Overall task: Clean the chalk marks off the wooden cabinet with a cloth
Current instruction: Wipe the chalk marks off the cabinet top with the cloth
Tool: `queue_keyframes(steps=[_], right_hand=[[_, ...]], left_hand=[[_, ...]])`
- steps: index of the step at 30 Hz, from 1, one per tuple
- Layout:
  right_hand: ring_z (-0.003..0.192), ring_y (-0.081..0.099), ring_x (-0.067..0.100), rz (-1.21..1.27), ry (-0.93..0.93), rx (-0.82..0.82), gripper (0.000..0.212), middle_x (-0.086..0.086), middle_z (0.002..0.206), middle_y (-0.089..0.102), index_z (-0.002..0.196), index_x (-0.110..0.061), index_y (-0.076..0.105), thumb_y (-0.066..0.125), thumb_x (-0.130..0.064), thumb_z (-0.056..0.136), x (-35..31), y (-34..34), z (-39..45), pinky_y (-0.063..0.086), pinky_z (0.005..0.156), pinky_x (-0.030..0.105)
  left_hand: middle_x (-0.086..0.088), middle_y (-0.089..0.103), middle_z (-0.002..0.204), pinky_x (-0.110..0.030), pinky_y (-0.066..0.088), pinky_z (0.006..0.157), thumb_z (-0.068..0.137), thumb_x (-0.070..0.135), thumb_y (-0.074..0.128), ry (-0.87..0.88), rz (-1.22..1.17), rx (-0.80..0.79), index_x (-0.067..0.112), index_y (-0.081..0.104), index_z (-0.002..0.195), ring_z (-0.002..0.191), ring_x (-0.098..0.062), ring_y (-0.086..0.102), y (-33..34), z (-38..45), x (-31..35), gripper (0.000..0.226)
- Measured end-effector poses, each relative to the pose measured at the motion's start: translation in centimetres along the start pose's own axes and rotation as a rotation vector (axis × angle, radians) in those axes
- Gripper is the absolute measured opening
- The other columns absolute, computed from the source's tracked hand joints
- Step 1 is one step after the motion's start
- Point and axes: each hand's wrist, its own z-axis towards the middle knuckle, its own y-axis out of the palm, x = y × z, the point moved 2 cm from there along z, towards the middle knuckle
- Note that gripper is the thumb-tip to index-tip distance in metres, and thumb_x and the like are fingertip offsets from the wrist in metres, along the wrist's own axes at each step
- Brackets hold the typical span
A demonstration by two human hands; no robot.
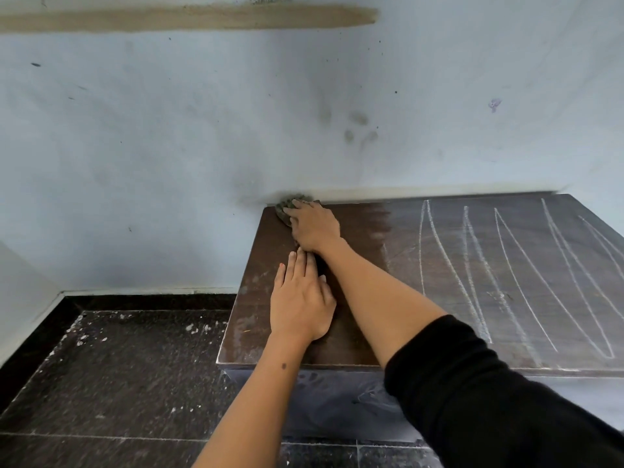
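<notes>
Right hand (pixel 314 228) curled over green cloth (pixel 286 206) at wooden cabinet (pixel 256 298) far-left corner, against wall (pixel 202 130). Left hand (pixel 300 302) flat nearer, fingers together. Chalk marks (pixel 506 271) untouched across right half. Risks: smearing dust rightward from loaded cloth; scuffing wall.

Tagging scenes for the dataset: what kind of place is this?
Probably a plain room in a home, at a corner. Cues: stained pale blue painted wall, dark speckled stone floor with white baseboard, and a low wooden cabinet against the wall.
</notes>
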Motion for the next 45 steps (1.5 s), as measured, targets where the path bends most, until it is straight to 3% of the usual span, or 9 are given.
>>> queue_keyframes(steps=[3, 6, 9, 16, 28, 35, 39, 42, 45], right_hand=[[0.131, 0.040, 0.022, -0.051, 0.123, 0.113, 0.037, 0.000, 0.145, 0.042, 0.131, -0.023, 0.053, 0.040, -0.023, 0.097, 3.3, -1.1, -0.8, 0.037, 0.103, 0.038], [0.134, 0.035, 0.025, -0.051, 0.370, 0.195, 0.038, 0.003, 0.146, 0.040, 0.131, -0.020, 0.052, 0.039, -0.022, 0.096, 5.8, -1.6, -1.8, 0.031, 0.106, 0.040], [0.135, 0.032, 0.028, -0.079, 0.395, 0.175, 0.039, 0.005, 0.147, 0.038, 0.134, -0.018, 0.048, 0.039, -0.020, 0.096, 4.7, -1.2, -1.2, 0.027, 0.107, 0.040], [0.140, 0.026, 0.021, -0.078, 0.013, 0.024, 0.043, -0.003, 0.154, 0.028, 0.143, -0.027, 0.037, 0.031, -0.027, 0.100, 1.0, -0.1, -0.7, 0.024, 0.112, 0.039], [0.134, 0.036, 0.019, 0.058, -0.392, -0.016, 0.047, -0.002, 0.145, 0.044, 0.139, -0.020, 0.045, 0.049, -0.029, 0.093, -9.9, 0.8, -12.0, 0.029, 0.108, 0.035], [0.120, 0.051, 0.025, 0.192, -0.470, -0.005, 0.038, 0.007, 0.121, 0.064, 0.116, -0.010, 0.065, 0.045, -0.024, 0.087, -10.1, -0.2, -19.0, 0.040, 0.100, 0.039], [0.120, 0.053, 0.024, 0.143, -0.323, 0.117, 0.035, 0.000, 0.131, 0.058, 0.120, -0.021, 0.063, 0.045, -0.023, 0.090, -5.8, -1.4, -20.1, 0.046, 0.094, 0.044], [0.134, 0.038, 0.021, 0.038, -0.054, 0.074, 0.041, -0.003, 0.148, 0.040, 0.135, -0.028, 0.049, 0.036, -0.026, 0.097, -2.3, -2.3, -19.4, 0.033, 0.106, 0.038], [0.140, 0.027, 0.023, 0.007, 0.154, 0.086, 0.044, -0.001, 0.153, 0.030, 0.141, -0.026, 0.041, 0.036, -0.025, 0.097, -2.6, -2.6, -19.2, 0.024, 0.111, 0.038]], left_hand=[[-0.005, 0.006, 0.160, -0.032, 0.001, 0.119, 0.101, 0.029, 0.021, -0.007, 0.002, -0.005, 0.009, 0.012, 0.152, 0.147, -0.017, 0.001, -0.1, -0.2, 0.0, 0.055], [-0.006, 0.007, 0.160, -0.033, 0.001, 0.119, 0.099, 0.032, 0.015, -0.006, 0.003, 0.000, 0.009, 0.012, 0.152, 0.147, -0.017, 0.002, 0.0, -0.2, 0.2, 0.057], [-0.006, 0.008, 0.160, -0.033, 0.001, 0.119, 0.101, 0.029, 0.022, -0.015, -0.009, 0.012, 0.009, 0.012, 0.151, 0.147, -0.018, 0.003, 0.0, -0.1, 0.1, 0.055], [-0.001, 0.005, 0.160, -0.020, -0.008, 0.113, 0.104, 0.026, 0.023, -0.095, -0.502, 0.023, 0.012, 0.012, 0.151, 0.146, -0.009, -0.002, -2.0, -0.5, -1.8, 0.051], [-0.008, 0.019, 0.157, -0.036, 0.006, 0.120, 0.104, 0.034, 0.016, -0.430, -0.684, 0.162, 0.009, 0.025, 0.149, 0.146, -0.017, 0.013, -6.7, -4.4, -6.6, 0.052], [-0.004, 0.014, 0.159, -0.038, 0.002, 0.120, 0.102, 0.042, 0.014, -0.395, -0.668, 0.135, 0.013, 0.019, 0.150, 0.147, -0.016, 0.006, -6.6, -6.5, -4.4, 0.057], [-0.005, 0.015, 0.159, -0.037, -0.003, 0.120, 0.103, 0.039, 0.013, -0.339, -0.603, 0.101, 0.009, 0.022, 0.150, 0.147, -0.016, 0.006, -5.6, -6.5, -3.5, 0.057], [-0.008, 0.020, 0.157, -0.038, -0.003, 0.120, 0.102, 0.041, 0.012, -0.321, -0.553, 0.041, 0.002, 0.027, 0.146, 0.146, -0.019, 0.009, -4.8, -6.6, -2.9, 0.061], [-0.004, 0.009, 0.160, -0.032, -0.007, 0.118, 0.102, 0.040, 0.012, -0.311, -0.523, 0.020, 0.008, 0.015, 0.151, 0.147, -0.014, 0.001, -4.6, -6.4, -2.0, 0.058]])
